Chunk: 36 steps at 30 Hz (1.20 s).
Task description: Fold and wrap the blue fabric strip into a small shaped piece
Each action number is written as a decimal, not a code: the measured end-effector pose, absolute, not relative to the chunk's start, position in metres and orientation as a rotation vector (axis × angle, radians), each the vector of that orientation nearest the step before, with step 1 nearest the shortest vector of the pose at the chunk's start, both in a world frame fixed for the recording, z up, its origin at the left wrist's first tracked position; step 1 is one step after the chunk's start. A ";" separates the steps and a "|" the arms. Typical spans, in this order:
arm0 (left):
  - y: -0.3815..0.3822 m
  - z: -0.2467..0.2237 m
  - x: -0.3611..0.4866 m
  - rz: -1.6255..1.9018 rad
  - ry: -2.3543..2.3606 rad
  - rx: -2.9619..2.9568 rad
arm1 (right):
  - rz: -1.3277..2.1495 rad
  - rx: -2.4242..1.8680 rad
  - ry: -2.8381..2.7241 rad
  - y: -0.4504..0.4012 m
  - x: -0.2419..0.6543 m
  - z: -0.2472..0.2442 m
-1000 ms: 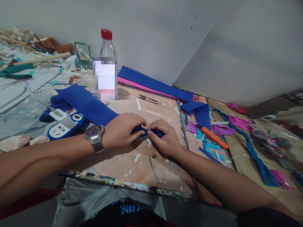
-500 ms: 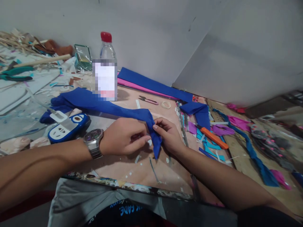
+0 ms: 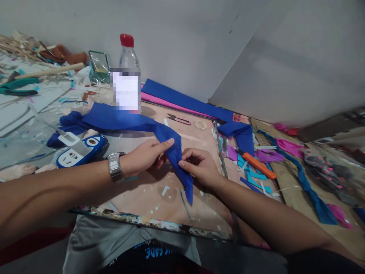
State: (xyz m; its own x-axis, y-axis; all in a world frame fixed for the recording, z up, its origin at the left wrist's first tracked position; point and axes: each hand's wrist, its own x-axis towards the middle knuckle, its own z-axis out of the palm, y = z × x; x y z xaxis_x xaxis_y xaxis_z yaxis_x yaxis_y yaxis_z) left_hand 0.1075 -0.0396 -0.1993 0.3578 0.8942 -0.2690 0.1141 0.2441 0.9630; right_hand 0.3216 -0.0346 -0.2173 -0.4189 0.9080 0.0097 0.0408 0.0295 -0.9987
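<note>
A long blue fabric strip (image 3: 122, 118) runs from a bunched heap at the left across the board and ends in a narrow point near the middle. My left hand (image 3: 148, 155), with a metal-banded watch (image 3: 115, 166) on the wrist, pinches the strip between thumb and fingers. Close beside it, my right hand (image 3: 200, 166) grips the strip's right edge lower down, thumb on top. The pointed end hangs below both hands, over the board (image 3: 137, 198).
Behind stand a red-capped bottle (image 3: 129, 59), small pink snips (image 3: 178, 120) and a pale ring (image 3: 200, 125). An orange cutter (image 3: 259, 166) lies right among scraps. A blue-white power socket (image 3: 81, 151) sits left; green-handled pliers (image 3: 21, 86) lie farther back.
My left hand has turned over and moved up and left, its thumb now on the strip. The strip's pointed end reaches lower. My right hand keeps its grip, slightly lower.
</note>
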 end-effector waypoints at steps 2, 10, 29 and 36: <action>-0.039 -0.199 0.109 0.721 1.097 1.083 | 1.384 -0.970 -1.670 -0.036 0.322 -0.217; -0.035 -0.201 0.109 0.828 1.078 0.851 | 0.734 -0.880 -2.154 -0.041 0.326 -0.210; -0.029 -0.195 0.104 1.254 1.249 1.104 | 1.116 -1.100 -1.907 -0.042 0.322 -0.211; -0.028 -0.194 0.100 1.251 1.179 1.293 | 1.348 -1.113 -1.607 -0.039 0.320 -0.217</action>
